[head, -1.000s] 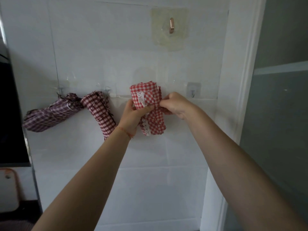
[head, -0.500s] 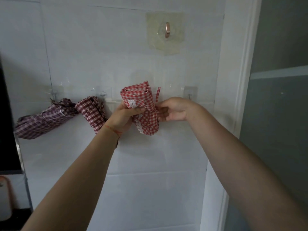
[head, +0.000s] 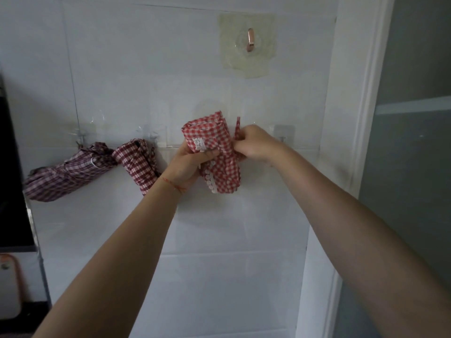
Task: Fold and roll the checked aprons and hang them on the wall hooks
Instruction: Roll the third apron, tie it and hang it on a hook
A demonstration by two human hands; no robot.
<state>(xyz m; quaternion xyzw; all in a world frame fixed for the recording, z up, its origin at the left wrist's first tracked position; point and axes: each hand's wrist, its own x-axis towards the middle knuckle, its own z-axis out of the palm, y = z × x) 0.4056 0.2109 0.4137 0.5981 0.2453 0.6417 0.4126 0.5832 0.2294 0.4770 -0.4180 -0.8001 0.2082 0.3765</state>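
A rolled red-and-white checked apron with white lace trim is held up against the white tiled wall. My left hand grips the roll from the left, thumb across its front. My right hand pinches the apron's thin red strap at the roll's right side. Two other rolled aprons hang from clear hooks to the left: a dark red checked one and a purple plaid one. A clear adhesive hook is just right of my right hand.
A copper hook on a yellowed adhesive pad sits higher on the wall. A white door frame and grey glass door stand at the right. A dark appliance edges the left, with a cutting board below.
My right hand went from holding the roll's side to pinching the strap, which now sticks up. The roll has stayed near the same place on the wall.
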